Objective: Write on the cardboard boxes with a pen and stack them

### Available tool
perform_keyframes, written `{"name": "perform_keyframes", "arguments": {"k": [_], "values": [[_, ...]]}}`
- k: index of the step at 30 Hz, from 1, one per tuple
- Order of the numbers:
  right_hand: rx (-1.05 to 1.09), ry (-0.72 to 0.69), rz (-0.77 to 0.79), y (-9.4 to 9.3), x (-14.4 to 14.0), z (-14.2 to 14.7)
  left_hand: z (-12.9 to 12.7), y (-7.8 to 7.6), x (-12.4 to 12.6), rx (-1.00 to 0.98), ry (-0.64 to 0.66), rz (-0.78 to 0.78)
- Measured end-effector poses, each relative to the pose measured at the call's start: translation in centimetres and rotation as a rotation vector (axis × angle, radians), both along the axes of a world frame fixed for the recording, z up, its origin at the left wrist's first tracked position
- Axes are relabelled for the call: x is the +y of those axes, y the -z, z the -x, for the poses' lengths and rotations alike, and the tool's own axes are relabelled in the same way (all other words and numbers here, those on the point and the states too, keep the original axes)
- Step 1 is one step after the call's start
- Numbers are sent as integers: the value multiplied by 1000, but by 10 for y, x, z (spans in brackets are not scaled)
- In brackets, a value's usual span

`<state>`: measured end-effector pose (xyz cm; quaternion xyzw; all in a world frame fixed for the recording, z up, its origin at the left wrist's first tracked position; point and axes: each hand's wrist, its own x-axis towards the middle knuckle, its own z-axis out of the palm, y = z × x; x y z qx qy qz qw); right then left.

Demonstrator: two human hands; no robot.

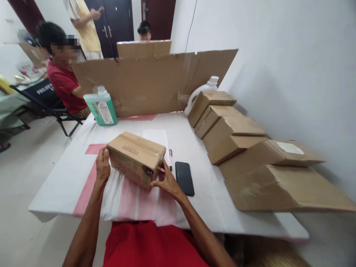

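Note:
A taped cardboard box [133,155] is held between my two hands above the front half of the table, slightly tilted. My left hand [103,165] presses against its left end, fingers at the upper corner. At the right end, my right hand [167,181] grips the lower corner, thumb on the front face and fingers partly hidden behind the box. Just right of the box lie a pen [170,160] and a black phone [184,178]. A white sheet of paper [155,136] shows behind the box.
Several cardboard boxes [244,126] line the table's right side by the wall. A green liquid jug [102,109] stands at the back left, a white jug [207,87] at the back right. A cardboard panel [147,85] spans the back edge. A person in red [62,78] sits beyond the left side.

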<state>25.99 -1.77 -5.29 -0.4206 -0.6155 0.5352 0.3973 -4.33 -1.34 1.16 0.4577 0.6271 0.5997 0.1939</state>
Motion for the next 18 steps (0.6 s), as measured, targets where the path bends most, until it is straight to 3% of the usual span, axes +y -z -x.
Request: {"name": "perform_keyframes", "arguments": {"k": [3, 6, 12, 15, 18], "values": [[65, -37, 71, -24, -5, -2, 1, -7, -13, 4, 28, 4], [119, -98, 154, -34, -9, -3, 0, -15, -18, 18, 49, 1], [91, -125, 386, -24, -10, -1, 6, -30, -15, 49, 129, 166], [90, -93, 398, -22, -1, -2, 11, -37, -15, 116, 170, 295], [87, 34, 337, -22, 14, -7, 13, -49, -20, 143, 163, 459]]}}
